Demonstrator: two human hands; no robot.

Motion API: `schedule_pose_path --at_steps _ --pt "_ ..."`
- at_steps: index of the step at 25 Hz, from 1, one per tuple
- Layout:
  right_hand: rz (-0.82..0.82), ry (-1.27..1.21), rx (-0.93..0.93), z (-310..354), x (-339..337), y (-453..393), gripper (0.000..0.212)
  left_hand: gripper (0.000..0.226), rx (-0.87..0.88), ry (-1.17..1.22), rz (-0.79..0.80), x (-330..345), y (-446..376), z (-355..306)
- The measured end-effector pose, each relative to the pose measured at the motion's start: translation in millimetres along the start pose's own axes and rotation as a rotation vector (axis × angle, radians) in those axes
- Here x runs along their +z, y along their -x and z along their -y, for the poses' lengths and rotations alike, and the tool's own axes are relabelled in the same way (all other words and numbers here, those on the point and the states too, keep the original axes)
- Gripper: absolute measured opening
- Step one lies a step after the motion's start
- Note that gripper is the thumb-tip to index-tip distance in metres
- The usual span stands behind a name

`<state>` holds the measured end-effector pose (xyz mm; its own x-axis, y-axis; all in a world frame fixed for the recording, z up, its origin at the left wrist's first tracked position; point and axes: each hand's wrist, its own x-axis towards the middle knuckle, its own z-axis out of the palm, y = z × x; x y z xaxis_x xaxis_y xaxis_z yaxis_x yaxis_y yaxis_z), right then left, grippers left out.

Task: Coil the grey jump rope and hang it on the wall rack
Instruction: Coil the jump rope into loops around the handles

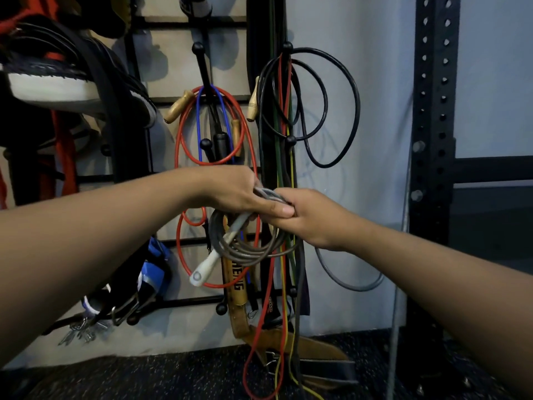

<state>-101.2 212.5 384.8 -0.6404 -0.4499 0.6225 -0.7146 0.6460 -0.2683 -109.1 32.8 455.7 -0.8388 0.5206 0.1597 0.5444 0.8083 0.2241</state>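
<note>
The grey jump rope [245, 249] hangs in several loops below my two hands, in front of the wall rack [202, 64]. My left hand [233, 189] grips the top of the coil. My right hand [305, 215] meets it from the right and is closed on the same bundle of strands. One white handle [210, 264] slants down and left out of the coil. A loose grey length [354, 284] sags to the right, under my right forearm. The other handle is hidden.
Red and blue ropes [184, 134] with wooden handles hang on a rack peg. Black cable loops [340, 111] and coloured bands hang to the right. A leather belt [288, 342] lies on the speckled floor. A black perforated upright [432, 140] stands at right.
</note>
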Motion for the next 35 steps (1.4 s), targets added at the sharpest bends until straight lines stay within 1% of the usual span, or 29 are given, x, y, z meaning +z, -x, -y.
schedule_pose_path --at_steps 2,3,5,7,8,9,11,12,14,16,19,22,23,27,29,32,35 --pt "0.026 0.011 -0.024 -1 0 4 0.021 0.08 -0.002 -0.046 0.036 7 0 1" --pt "0.041 -0.002 -0.023 -2 -1 5 0.021 0.082 0.011 -0.033 0.038 10 1 3" --pt "0.062 -0.035 0.023 -6 -5 9 0.022 0.08 0.043 0.019 0.014 12 3 12" --pt "0.068 -0.062 0.101 -12 -12 16 0.034 0.07 0.079 0.076 -0.03 15 5 25" --pt "0.07 -0.124 0.151 -14 -15 20 0.032 0.063 0.095 0.113 -0.069 16 7 31" --pt "0.062 -0.236 0.218 -17 -17 23 0.03 0.057 0.111 0.164 -0.116 17 8 36" --pt "0.003 -0.437 0.336 -21 -18 27 0.03 0.048 0.127 0.283 -0.212 18 10 45" --pt "-0.044 -0.451 0.358 -23 -19 29 0.03 0.042 0.128 0.323 -0.267 19 11 49" --pt "-0.11 -0.388 0.391 -27 -21 30 0.032 0.035 0.119 0.383 -0.384 23 11 56" --pt "-0.101 -0.307 0.446 -27 -22 28 0.033 0.041 0.095 0.496 -0.505 31 6 61" --pt "-0.047 -0.293 0.518 -22 -22 24 0.033 0.045 0.069 0.825 -0.63 42 -1 54" --pt "-0.048 -0.442 0.552 -18 -19 26 0.029 0.045 0.064 1.148 -0.672 47 -4 44" --pt "-0.046 -0.506 0.553 -19 -17 28 0.036 0.046 0.065 1.237 -0.685 48 -5 42" --pt "-0.026 -0.662 0.532 -19 3 35 0.08 0.047 0.011 1.519 -0.778 58 -11 21" --pt "-0.023 -0.781 0.521 -17 17 32 0.089 0.046 -0.012 1.599 -0.856 63 -13 8" --pt "0.0 -0.945 0.472 -10 27 30 0.088 0.045 -0.078 1.626 -1.01 70 -17 -3" --pt "0.017 -0.915 0.475 1 22 27 0.072 0.051 -0.168 1.746 -1.083 77 -19 -6"
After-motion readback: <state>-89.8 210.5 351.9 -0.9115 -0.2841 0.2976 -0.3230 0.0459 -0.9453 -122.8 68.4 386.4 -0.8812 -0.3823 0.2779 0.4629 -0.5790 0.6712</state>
